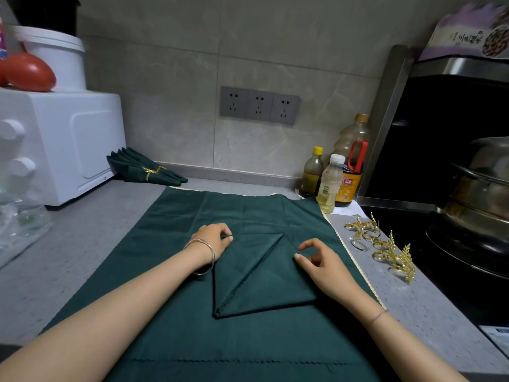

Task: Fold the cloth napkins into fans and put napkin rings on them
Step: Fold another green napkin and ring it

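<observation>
Napkin [264, 274] between left hand [213, 239], right hand [323, 261]

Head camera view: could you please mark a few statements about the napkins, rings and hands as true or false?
1. A ringed napkin lies beside the white oven. True.
2. The loose rings lie left of the napkin being folded. False: they lie to its right, by the stove.
3. The napkin being folded shows a diagonal fold. True.
4. The right hand holds a ring. False: it holds nothing; its thumb touches the napkin being folded.
</observation>
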Motion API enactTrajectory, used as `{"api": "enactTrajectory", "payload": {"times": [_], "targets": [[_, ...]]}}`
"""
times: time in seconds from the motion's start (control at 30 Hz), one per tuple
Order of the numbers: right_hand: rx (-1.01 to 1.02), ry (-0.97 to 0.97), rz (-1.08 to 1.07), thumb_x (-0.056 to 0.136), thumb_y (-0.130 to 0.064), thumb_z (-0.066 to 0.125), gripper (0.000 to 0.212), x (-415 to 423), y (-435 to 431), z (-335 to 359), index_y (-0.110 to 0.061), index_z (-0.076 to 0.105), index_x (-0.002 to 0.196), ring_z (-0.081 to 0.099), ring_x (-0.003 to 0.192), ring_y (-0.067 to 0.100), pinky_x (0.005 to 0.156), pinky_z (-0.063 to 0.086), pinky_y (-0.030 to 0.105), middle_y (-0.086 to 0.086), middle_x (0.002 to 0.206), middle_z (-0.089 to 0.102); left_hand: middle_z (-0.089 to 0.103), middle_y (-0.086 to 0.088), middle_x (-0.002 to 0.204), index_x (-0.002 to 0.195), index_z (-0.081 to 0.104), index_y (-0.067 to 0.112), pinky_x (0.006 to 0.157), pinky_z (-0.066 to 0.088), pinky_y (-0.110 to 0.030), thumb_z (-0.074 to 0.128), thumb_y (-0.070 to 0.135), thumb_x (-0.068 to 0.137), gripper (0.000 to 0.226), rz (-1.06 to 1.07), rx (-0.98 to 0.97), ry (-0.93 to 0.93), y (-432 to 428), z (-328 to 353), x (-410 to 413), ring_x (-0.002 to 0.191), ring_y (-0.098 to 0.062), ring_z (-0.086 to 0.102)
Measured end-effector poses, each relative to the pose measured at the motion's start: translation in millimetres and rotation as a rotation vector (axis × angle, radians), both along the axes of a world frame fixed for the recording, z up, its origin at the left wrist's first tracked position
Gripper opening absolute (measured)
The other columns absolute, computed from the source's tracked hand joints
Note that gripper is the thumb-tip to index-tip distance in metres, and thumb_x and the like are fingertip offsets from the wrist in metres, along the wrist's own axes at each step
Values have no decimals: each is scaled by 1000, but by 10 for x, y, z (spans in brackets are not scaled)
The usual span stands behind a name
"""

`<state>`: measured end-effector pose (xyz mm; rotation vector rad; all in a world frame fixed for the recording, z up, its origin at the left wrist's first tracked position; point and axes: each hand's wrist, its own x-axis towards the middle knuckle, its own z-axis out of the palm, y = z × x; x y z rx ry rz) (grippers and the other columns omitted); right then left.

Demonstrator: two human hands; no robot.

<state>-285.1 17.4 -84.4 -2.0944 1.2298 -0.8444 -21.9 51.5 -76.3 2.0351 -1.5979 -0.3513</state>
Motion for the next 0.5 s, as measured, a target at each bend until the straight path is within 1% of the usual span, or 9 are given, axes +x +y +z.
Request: {"api": "enactTrajectory", "payload": {"times": [0.03, 0.1, 0.17, 0.2, 0.23, 0.27, 0.33, 0.4, 0.5], "targets": [[-29, 29, -24, 90, -35, 60, 13, 13, 2, 4, -27, 51, 95, 39, 49, 7, 51, 31, 25, -3, 54, 50, 63, 0, 111, 95, 58, 22, 95, 43, -36, 52, 28, 95, 8, 9, -14, -23, 1, 1, -17, 111, -23, 53], [-67, 51, -89, 90, -36, 59, 18, 60, -20, 23, -25, 49, 99, 42, 52, 6, 51, 30, 25, -6, 55, 48, 56, -2, 124, 115, 56, 19, 99, 40, -35, 46, 31, 97, 23, 45, -51, -81, 66, 16, -60, 119, -23, 48], [-73, 38, -138, 90, -38, 59, 25, 138, -52, 44, -23, 45, 105, 50, 62, 9, 54, 33, 27, -6, 64, 52, 40, -4, 145, 139, 40, 18, 108, 31, -34, 38, 38, 100, 44, 36, -47, -106, 237, 57, -139, 134, -23, 35], [-71, 37, -152, 90, -38, 59, 28, 183, -66, 49, -23, 44, 108, 52, 67, 11, 56, 35, 28, -6, 68, 54, 26, -3, 154, 147, 28, 18, 114, 22, -33, 34, 43, 100, 54, 5, -15, -113, 339, 70, -195, 142, -22, 23], [-69, 40, -156, 90, -37, 59, 30, 231, -79, 49, -22, 43, 110, 53, 70, 13, 59, 36, 29, -5, 70, 53, 11, -2, 159, 152, 16, 18, 118, 12, -32, 30, 48, 100, 62, -31, 32, -123, 452, 77, -264, 146, -20, 11], [-64, 37, -157, 91, -34, 59, 31, 279, -91, 41, -21, 43, 112, 53, 71, 13, 61, 35, 29, -6, 71, 52, -1, -1, 161, 153, 7, 19, 119, 4, -31, 27, 53, 99, 67, -61, 89, -142, 553, 69, -341, 148, -18, 1], [-45, -9, -158, 91, -27, 60, 28, 361, -112, 29, -16, 45, 113, 50, 67, 11, 61, 34, 28, -5, 69, 50, -13, -1, 159, 153, -3, 18, 117, -5, -30, 24, 58, 97, 74, -98, 185, -195, 712, 29, -494, 147, -17, -11], [-20, -93, -173, 90, -18, 60, 26, 413, -131, 10, -11, 49, 112, 47, 62, 9, 58, 33, 25, -4, 65, 48, -17, -2, 158, 152, -8, 15, 117, -8, -30, 22, 58, 97, 76, -112, 241, -219, 791, -24, -614, 146, -16, -16], [-45, -159, -212, 90, -11, 58, 21, 429, -132, -24, -11, 50, 109, 46, 60, 11, 58, 35, 22, -4, 63, 46, -18, -3, 158, 152, -11, 13, 117, -9, -31, 20, 54, 99, 73, -105, 261, -222, 802, -93, -696, 145, -17, -19]]}}
